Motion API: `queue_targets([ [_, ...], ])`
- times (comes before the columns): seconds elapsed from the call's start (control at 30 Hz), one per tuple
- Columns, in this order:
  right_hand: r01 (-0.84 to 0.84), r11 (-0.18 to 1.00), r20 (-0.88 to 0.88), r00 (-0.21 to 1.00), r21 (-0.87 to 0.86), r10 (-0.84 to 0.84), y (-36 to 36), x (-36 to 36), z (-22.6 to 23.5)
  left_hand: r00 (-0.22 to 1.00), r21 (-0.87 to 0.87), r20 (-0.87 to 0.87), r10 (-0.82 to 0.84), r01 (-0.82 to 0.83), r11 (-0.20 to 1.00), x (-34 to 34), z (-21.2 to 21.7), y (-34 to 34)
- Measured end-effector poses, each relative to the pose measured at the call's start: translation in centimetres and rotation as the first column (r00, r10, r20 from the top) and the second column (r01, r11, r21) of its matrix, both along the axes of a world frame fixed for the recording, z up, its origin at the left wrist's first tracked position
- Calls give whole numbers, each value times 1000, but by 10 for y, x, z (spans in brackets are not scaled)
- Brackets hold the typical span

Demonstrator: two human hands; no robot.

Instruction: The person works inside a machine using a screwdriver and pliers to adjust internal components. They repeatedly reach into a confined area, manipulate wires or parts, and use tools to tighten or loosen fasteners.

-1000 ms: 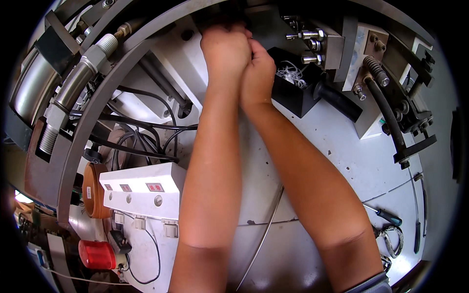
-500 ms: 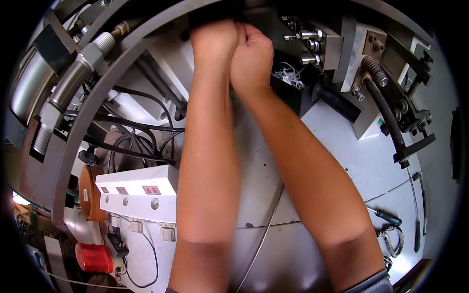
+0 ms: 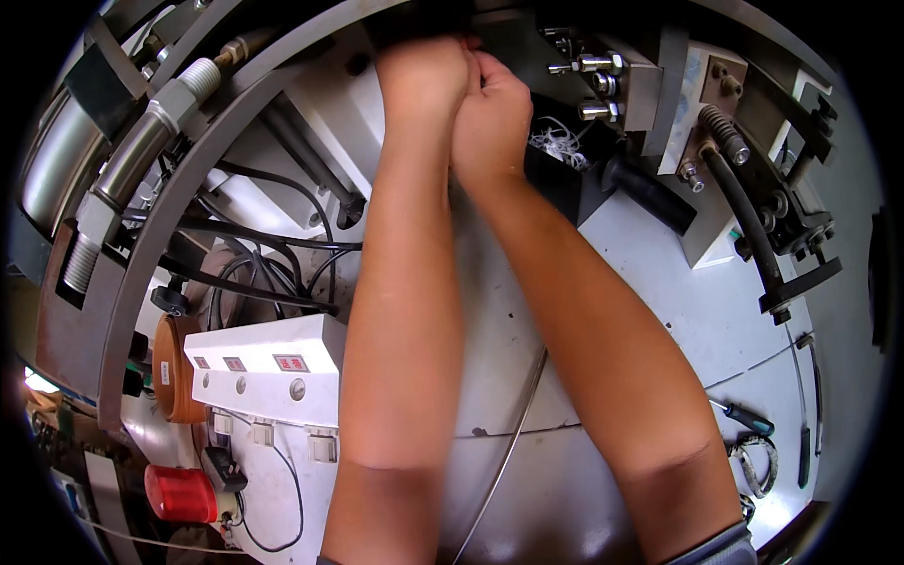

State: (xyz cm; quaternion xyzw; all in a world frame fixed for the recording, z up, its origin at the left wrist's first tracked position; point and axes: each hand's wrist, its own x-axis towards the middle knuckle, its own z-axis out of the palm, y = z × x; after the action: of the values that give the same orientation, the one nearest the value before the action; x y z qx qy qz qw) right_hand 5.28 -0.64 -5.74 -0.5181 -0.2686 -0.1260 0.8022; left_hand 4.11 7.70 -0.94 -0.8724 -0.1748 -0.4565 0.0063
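Note:
Both my forearms reach up from the lower edge to the top middle of the view. My left hand (image 3: 422,80) and my right hand (image 3: 490,108) press side by side against a dark part (image 3: 424,19) of the machine under its curved metal frame. The fingers of both hands curl away from me into the dark gap, so what they grip is hidden. Just right of my right hand sits a black block (image 3: 565,184) with a tuft of thin white wire (image 3: 560,146) on top.
A white control box (image 3: 268,367) with buttons sits at lower left, a red lamp (image 3: 181,492) below it. Black cables (image 3: 264,273) loop left of my left arm. Threaded fittings (image 3: 593,85) and a black hose (image 3: 744,217) stand at upper right. A screwdriver (image 3: 749,417) lies at right.
Both hands have moved a little up and farther into the dark gap at the top of the machine. My arms stretch out more.

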Motion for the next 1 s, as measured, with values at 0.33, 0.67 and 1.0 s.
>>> queue_targets([
  [0.33, -25, 1000, -53, 998, -6, 25, -1, -4, -11, 925, -606, 359, -122, 331, 723, -14, 3, -51],
  [0.67, 107, 987, 32, 994, -117, -104, -11, 2, -2, 825, -543, 507, -248, 530, 652, 8, -2, -30],
  [1.0, -64, 979, -7, 998, -193, 64, -11, 10, 29, 826, -111, 503, -254, 353, 929, -13, 14, -38],
])
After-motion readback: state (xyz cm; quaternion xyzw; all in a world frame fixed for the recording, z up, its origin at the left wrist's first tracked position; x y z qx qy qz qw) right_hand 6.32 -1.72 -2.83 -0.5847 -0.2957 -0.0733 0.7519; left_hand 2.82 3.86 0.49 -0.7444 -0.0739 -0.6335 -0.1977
